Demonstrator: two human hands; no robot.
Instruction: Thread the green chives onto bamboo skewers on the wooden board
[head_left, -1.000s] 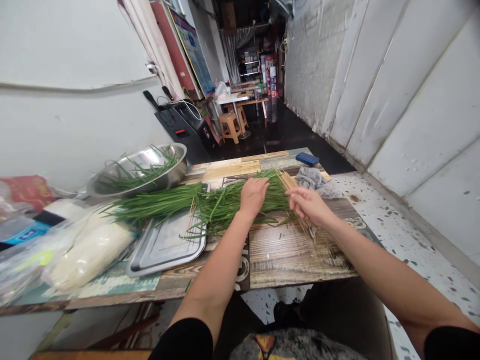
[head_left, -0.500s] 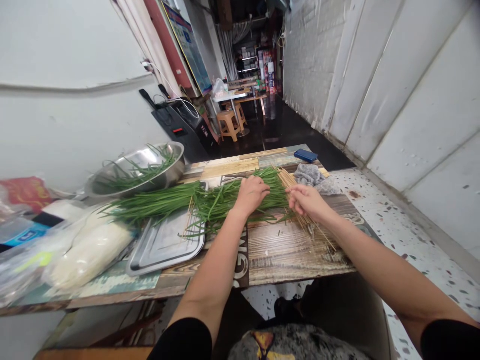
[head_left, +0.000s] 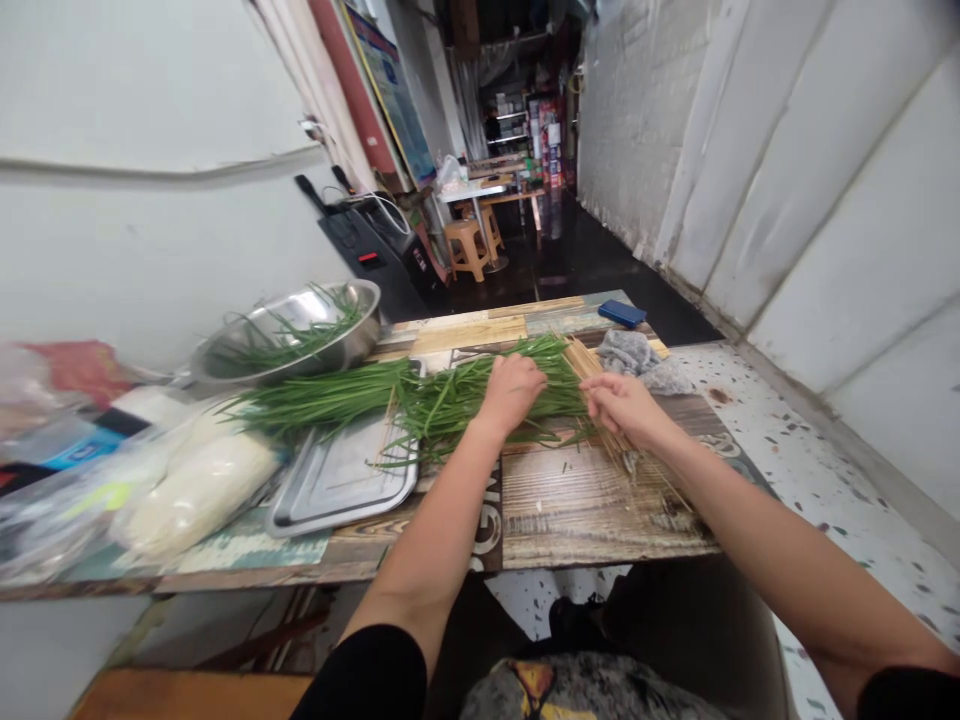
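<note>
The place looks like a small eatery or shop with a food-preparation spot: green stalks (head_left: 330, 394), thin wooden sticks (head_left: 579, 362) and a steel bowl (head_left: 361, 340) share the patchwork-patterned bench (head_left: 585, 510) across mid-frame. At top centre, plastic stools (head_left: 466, 250) stand by a small table (head_left: 466, 193), with stocked shelves (head_left: 511, 128) beyond.

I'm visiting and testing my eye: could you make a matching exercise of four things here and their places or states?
1. round silvery metal bowl
2. bunch of thin tan wooden skewers
3. shallow grey rectangular metal tray
4. flat blue rectangular object

A. by the right hand
B. partly under long green leaves
C. near the far right corner of the wood-patterned table
D. holding loose green leaves

Pairs: 1-D, 2-A, 3-B, 4-C
</note>
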